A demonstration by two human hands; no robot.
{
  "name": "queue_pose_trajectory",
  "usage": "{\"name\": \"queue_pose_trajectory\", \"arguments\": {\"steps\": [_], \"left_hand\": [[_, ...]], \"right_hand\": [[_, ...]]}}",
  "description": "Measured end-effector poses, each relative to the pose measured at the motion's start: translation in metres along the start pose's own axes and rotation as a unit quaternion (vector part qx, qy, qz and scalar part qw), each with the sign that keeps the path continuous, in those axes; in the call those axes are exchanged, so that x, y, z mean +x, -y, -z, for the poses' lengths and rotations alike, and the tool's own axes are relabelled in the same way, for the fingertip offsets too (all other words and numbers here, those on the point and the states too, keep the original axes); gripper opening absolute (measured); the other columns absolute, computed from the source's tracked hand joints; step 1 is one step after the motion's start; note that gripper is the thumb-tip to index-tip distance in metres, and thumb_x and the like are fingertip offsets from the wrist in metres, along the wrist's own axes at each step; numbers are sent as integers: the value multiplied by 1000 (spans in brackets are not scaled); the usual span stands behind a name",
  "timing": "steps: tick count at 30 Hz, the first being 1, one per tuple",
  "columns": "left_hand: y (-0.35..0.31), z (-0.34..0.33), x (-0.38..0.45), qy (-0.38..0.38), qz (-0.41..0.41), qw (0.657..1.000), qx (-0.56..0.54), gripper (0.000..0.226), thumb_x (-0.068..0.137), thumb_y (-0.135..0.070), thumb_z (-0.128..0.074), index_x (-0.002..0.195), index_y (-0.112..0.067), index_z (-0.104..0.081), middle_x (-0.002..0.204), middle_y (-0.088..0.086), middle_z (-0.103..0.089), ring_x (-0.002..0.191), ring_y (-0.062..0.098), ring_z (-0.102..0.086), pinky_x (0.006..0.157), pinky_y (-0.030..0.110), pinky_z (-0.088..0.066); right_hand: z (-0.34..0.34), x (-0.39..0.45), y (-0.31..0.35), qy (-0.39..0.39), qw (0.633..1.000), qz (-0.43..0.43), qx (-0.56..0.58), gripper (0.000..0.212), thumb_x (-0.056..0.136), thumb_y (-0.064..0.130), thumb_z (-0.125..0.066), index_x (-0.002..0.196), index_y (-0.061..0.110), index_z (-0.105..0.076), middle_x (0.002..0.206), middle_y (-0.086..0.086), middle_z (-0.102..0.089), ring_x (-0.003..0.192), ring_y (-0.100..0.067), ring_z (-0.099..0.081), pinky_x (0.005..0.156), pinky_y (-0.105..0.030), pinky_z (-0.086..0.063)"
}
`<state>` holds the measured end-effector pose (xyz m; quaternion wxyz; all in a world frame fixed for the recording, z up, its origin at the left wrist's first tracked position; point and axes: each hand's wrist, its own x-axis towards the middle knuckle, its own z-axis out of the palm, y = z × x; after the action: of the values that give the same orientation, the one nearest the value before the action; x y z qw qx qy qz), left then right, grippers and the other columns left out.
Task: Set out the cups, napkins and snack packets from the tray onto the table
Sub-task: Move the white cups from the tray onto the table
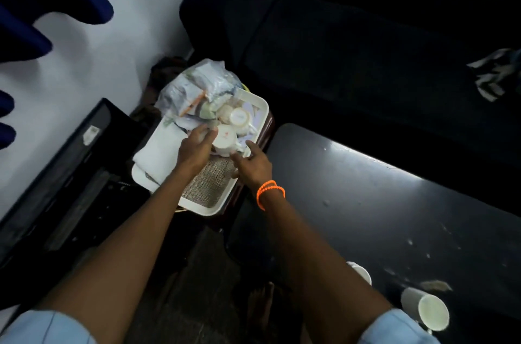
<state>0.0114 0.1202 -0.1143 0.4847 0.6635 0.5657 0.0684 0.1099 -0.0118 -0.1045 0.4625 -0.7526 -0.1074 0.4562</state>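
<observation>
A white tray (260, 108) rests on a small dark stool beside the dark table (366, 202). It holds several white cups, a clear bag of snack packets (194, 87), folded white napkins (160, 154) and a woven mat (208, 185). My left hand (197, 146) is closed around a white cup (225, 138) at the tray's middle. My right hand (251, 160), with an orange bead bracelet at the wrist, hovers just right of that cup with its fingers spread and nothing in it. Two white cups (425, 308) (362, 271) stand on the table's near edge.
A dark sofa (352, 47) runs behind the table, with crumpled paper (496, 73) on its right part. A black box-like unit (70, 169) sits against the white wall on the left. Bare feet (262, 304) show on the floor below.
</observation>
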Motion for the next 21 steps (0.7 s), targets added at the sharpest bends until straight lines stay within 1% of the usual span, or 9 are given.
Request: {"name": "queue_pose_trajectory", "arguments": {"steps": [2,4,5,7,9,12,16,18,21], "left_hand": [[-3,2,5,98,54,991,-76,50,99,-63,-46,140,-35,-52,120,7,-69,94,28,-70,76,40,-61],[-5,2,4,146,114,970,-159,57,97,-69,-45,138,-31,-51,115,15,-68,92,33,-72,64,36,-62],[-5,1,4,147,132,961,-192,62,94,-72,-47,136,-28,-52,115,18,-68,94,36,-73,63,37,-64],[-2,-3,1,120,138,951,-248,66,90,-74,-52,132,-23,-56,118,19,-69,98,39,-74,72,43,-65],[4,-11,-6,77,127,936,-320,58,93,-67,-56,130,-23,-57,130,16,-64,109,38,-70,85,52,-63],[10,-21,-28,13,127,910,-395,36,94,-57,-63,113,-26,-60,129,14,-62,113,34,-67,89,59,-59],[10,-39,-62,38,81,891,-446,16,92,-26,-74,99,-20,-61,110,12,-72,87,20,-76,63,38,-62],[4,-57,-77,80,57,895,-436,34,82,-23,-83,108,-20,-61,105,7,-77,88,18,-76,65,35,-62],[-4,-92,-96,166,17,915,-368,63,73,-24,-85,131,-15,-59,115,7,-77,102,17,-73,84,34,-62]], "right_hand": [[-3,7,6,9,1000,-27,-5,53,90,38,-68,139,23,-57,110,-9,-73,53,-17,-72,39,-20,-49],[-4,13,6,1,999,-28,-18,38,92,42,-64,120,18,-68,99,-9,-75,52,-19,-73,43,-23,-51],[-4,15,5,-5,999,-24,-20,37,92,47,-62,109,15,-72,89,-10,-77,56,-20,-74,45,-24,-51],[-3,17,3,-20,999,-38,13,45,91,55,-59,91,13,-76,73,-8,-77,61,-21,-76,44,-23,-49],[-2,15,0,-26,993,-82,80,51,87,62,-59,83,14,-77,73,-6,-78,64,-20,-76,44,-23,-49],[1,5,-12,-18,984,-108,142,59,86,67,-55,81,13,-79,78,-4,-80,65,-18,-76,50,-25,-50],[27,-10,-35,-51,981,-115,144,73,78,80,-48,84,15,-80,78,-3,-80,74,-21,-77,56,-29,-51],[51,-12,-46,-72,979,-130,141,82,73,87,-44,88,14,-79,83,-4,-80,76,-23,-75,59,-33,-55],[95,-16,-64,-104,973,-137,154,90,71,90,-41,93,12,-78,91,-6,-79,82,-24,-76,71,-40,-62]]}}
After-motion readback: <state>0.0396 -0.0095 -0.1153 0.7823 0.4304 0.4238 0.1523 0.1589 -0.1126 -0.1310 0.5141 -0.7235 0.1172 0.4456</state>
